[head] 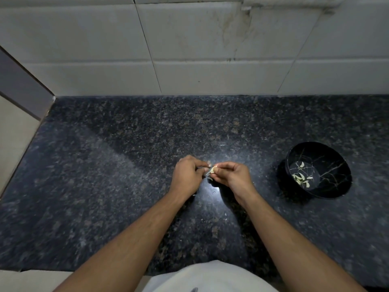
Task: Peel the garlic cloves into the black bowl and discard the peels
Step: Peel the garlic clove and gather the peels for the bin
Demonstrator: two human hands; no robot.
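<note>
The dark counter [126,165] carries the black bowl [334,186] at the right, with peeled cloves inside. In the middle, left hand [186,175] and right hand [230,175] pinch one garlic clove [212,170]. It looks small, light and slippery; better to grip its ends.

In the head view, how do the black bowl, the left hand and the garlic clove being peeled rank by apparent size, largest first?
1. black bowl
2. left hand, though it is closer in size than it seems
3. garlic clove, pinched between both hands

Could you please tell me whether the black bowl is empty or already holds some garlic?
Not empty: several pale peeled cloves lie on the bottom of the upright black bowl.
</note>
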